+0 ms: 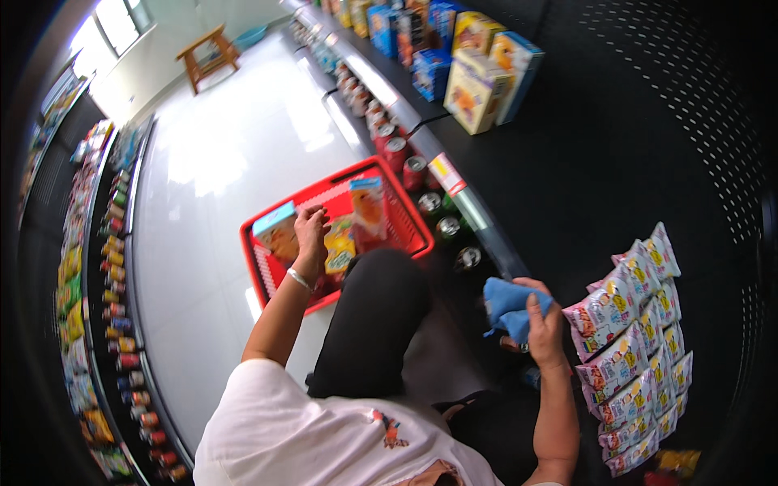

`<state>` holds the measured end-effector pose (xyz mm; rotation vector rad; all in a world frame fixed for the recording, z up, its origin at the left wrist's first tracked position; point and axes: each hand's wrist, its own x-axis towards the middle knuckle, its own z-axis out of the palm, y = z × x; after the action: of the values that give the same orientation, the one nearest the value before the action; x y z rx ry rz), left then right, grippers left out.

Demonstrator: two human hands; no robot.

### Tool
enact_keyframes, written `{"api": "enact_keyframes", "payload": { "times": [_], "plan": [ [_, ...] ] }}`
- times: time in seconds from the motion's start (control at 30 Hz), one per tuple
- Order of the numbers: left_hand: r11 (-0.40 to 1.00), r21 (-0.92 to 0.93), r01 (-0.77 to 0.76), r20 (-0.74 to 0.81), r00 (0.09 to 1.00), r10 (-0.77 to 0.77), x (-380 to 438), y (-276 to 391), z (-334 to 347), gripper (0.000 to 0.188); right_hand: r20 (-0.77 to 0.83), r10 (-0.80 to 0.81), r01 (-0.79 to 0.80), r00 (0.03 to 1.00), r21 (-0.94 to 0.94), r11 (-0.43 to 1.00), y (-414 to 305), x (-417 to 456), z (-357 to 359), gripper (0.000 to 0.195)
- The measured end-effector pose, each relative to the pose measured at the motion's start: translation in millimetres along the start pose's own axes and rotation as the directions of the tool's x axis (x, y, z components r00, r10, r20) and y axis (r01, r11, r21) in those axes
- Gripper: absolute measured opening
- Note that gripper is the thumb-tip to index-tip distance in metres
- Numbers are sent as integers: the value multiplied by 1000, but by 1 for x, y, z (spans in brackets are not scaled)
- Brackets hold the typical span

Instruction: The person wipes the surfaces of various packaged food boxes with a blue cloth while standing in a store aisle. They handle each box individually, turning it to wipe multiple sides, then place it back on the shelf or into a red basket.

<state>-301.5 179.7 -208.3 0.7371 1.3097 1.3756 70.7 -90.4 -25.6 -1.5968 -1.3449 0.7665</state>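
Observation:
My right hand (544, 322) grips a folded blue cloth (513, 308) beside the edge of a black shelf (565, 182). Over the left side of a red plastic shopping basket (398, 188) is my left hand (312, 231), its fingers partly curled, next to a box with a light blue top (276, 234). The frame does not settle whether the hand touches that box. Also in the basket are an upright blue-and-orange box (368, 209) and a yellow packet (340, 243), partly hidden by my knee.
Pink-and-white snack packets (620, 358) lie in rows on the shelf at right; cartons (474, 88) stand farther up it. Drink cans (415, 171) line the lower level by the basket. Stocked shelves (91, 243) run along the left, and a wooden stool (208, 58) stands at the back.

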Motion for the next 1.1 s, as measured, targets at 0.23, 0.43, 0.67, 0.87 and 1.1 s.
{"api": "enact_keyframes", "payload": {
  "times": [0.23, 0.43, 0.67, 0.87, 1.1],
  "plan": [
    [863, 16, -505, 496, 753, 431, 19, 67, 184, 30, 30, -86, 87, 996, -22, 996, 0, 1, 0, 33],
    [360, 315, -878, 629, 477, 614, 9, 134, 329, 107, 74, -88, 93, 993, -73, 993, 4, -4, -3, 31],
    [324, 472, -820, 711, 571, 410, 40, 169, 386, 109, 67, -119, 123, 991, -62, 990, 11, -2, -1, 29],
    [191, 408, -892, 680, 437, 589, 30, 158, 365, 86, 35, -225, 227, 974, -78, 971, 10, -1, -5, 29],
    [96, 161, -982, 799, 187, 571, -114, 186, 319, 90, -401, 162, -85, 901, 204, 975, 8, -1, -31, 51]
  ]
}}
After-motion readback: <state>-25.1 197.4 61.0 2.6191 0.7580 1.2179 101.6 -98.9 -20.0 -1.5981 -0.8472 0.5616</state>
